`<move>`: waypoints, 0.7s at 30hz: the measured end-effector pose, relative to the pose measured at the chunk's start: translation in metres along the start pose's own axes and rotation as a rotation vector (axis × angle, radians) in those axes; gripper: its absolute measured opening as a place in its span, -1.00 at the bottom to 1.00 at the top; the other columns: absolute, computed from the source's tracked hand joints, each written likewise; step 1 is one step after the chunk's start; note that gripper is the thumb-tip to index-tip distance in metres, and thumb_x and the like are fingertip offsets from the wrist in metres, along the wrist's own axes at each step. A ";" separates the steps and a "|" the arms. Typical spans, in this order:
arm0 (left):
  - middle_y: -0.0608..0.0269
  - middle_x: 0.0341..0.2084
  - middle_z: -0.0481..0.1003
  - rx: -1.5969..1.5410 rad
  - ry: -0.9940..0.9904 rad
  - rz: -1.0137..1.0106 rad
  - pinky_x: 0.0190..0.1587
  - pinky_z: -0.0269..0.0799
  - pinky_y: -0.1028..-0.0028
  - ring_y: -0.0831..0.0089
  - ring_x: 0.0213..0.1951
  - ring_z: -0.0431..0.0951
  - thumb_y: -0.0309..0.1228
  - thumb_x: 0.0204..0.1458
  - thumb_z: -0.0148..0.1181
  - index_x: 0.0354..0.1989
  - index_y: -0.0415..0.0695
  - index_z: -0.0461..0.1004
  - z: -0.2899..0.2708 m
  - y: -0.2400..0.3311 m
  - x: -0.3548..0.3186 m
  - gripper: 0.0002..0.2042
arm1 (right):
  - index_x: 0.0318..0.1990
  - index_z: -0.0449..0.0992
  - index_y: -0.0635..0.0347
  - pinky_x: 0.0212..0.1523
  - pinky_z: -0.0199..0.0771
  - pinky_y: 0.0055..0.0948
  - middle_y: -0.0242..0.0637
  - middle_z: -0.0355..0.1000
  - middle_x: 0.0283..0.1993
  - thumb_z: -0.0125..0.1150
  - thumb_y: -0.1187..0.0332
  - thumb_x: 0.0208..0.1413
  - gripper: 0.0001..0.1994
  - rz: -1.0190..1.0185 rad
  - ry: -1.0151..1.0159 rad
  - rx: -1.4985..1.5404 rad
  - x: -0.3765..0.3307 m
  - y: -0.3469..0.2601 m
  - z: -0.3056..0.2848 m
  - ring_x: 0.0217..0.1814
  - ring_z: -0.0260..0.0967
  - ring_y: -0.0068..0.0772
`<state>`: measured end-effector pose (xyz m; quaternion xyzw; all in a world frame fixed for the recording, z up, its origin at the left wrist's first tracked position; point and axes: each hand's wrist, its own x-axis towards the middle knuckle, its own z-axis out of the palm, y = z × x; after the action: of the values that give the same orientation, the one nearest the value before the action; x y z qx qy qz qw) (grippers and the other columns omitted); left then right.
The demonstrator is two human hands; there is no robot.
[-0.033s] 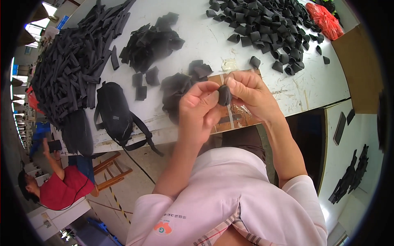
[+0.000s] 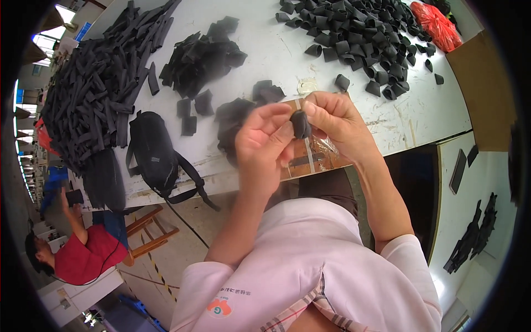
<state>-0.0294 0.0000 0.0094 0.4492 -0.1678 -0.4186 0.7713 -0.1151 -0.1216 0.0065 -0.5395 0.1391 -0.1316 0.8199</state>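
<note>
Black, matte, curled piece [image 2: 300, 125] between bare fingers [image 2: 317, 114] above brown cardboard [image 2: 322, 157]

Your head camera, the left one of a side-by-side pair, looks steeply down from above your chest, so your pale shirt [image 2: 310, 249] fills the lower middle up close and your forearms [image 2: 240, 218] rise from it to your left hand [image 2: 263, 141] and right hand [image 2: 343, 124] near the centre. It faces forward across the white table [image 2: 265, 44], whose far part lies toward the top edge, farther from the lens. Its fisheye bends straight edges toward a dark rim, taking in a distant co-worker [image 2: 91, 254] at your left and a brown board [image 2: 481, 88] at your right.
</note>
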 end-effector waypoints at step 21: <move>0.17 -0.36 0.39 -0.067 -0.009 0.303 -0.14 0.26 0.53 0.49 -0.27 0.36 -0.50 0.02 0.02 -0.35 -0.23 0.39 -0.012 -0.004 0.002 -0.92 | -0.52 0.40 0.25 -0.55 0.22 -0.46 -0.30 0.27 -0.56 0.23 0.54 -0.25 -0.88 -0.715 0.374 -0.838 -0.012 0.006 0.019 -0.51 0.23 -0.34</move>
<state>-0.0227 0.0037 -0.0003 0.3910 -0.2233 -0.3049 0.8392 -0.1189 -0.0992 0.0096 -0.7991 0.1310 -0.4270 0.4024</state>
